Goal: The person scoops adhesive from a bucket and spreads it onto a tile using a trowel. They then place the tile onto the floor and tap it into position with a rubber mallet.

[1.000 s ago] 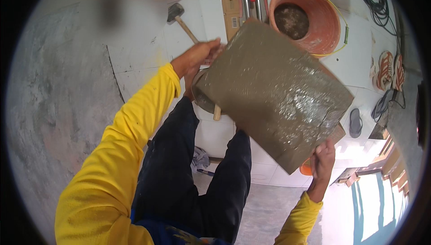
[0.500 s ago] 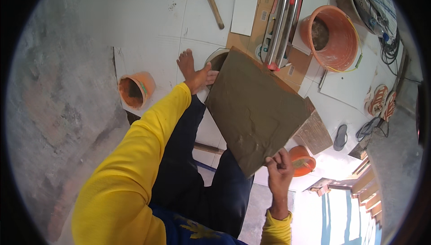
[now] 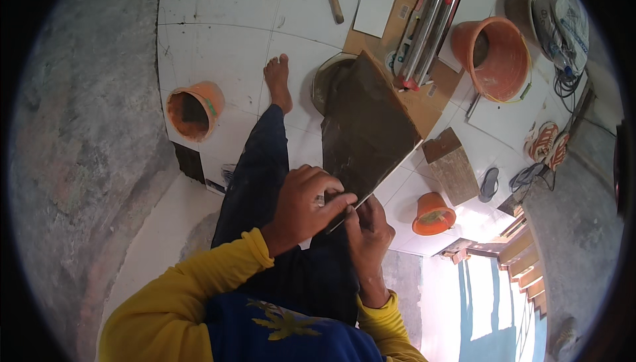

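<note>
Head view: both hands grip tile's near edge at frame centre. Left hand fingers closed over it, right hand under. Tile tilts edge-on above legs, mortar-coated.

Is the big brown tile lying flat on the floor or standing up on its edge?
Standing on edge. The tile shows only a narrow slanted face, with both hands, left and right, gripping its near edge.

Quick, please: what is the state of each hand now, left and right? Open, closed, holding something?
Left hand: closed, gripping the near edge of the mortar-coated tile.
Right hand: closed on the same tile edge, from below.
</note>
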`<act>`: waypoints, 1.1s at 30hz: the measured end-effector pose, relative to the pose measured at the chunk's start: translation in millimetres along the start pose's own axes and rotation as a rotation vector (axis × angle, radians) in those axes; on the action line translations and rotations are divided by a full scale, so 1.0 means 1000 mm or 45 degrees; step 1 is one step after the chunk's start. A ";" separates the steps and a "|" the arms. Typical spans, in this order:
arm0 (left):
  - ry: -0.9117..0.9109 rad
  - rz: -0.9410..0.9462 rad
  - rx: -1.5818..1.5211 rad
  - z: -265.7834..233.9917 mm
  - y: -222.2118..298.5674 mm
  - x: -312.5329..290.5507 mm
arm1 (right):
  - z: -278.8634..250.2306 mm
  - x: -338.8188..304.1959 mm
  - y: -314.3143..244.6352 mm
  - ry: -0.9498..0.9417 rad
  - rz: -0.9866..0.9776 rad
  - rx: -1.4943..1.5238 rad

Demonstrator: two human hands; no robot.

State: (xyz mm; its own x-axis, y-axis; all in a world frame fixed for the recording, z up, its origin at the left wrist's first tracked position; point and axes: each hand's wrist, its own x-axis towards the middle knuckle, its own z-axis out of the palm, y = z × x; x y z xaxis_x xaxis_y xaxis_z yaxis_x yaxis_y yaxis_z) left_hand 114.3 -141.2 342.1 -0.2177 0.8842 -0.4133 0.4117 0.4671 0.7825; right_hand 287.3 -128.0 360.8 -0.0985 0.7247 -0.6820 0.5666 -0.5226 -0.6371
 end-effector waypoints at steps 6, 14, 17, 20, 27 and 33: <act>0.088 0.030 0.223 -0.010 0.013 0.011 | 0.025 0.000 -0.003 0.021 -0.074 0.020; 0.161 0.128 0.373 -0.023 0.017 0.010 | 0.033 0.002 -0.005 -0.024 -0.143 0.187; 0.184 0.136 0.408 -0.026 0.016 0.010 | 0.033 0.020 0.014 -0.060 -0.108 0.475; 0.188 0.138 0.436 -0.027 0.016 0.006 | 0.056 0.086 0.062 -0.028 0.269 0.752; 0.191 0.145 0.506 -0.031 0.016 0.009 | 0.146 0.297 0.146 -0.123 0.327 0.662; 0.133 0.152 0.445 -0.056 0.005 0.015 | 0.171 0.338 0.198 -0.270 0.317 0.715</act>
State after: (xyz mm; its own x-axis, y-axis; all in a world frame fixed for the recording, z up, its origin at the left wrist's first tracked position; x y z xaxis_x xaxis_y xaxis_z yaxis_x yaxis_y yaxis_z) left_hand 63.3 -126.2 365.9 -0.2316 0.9359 -0.2652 0.7127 0.3488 0.6086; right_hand 226.1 -63.7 -57.0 -0.2115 0.4769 -0.8531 0.0852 -0.8605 -0.5022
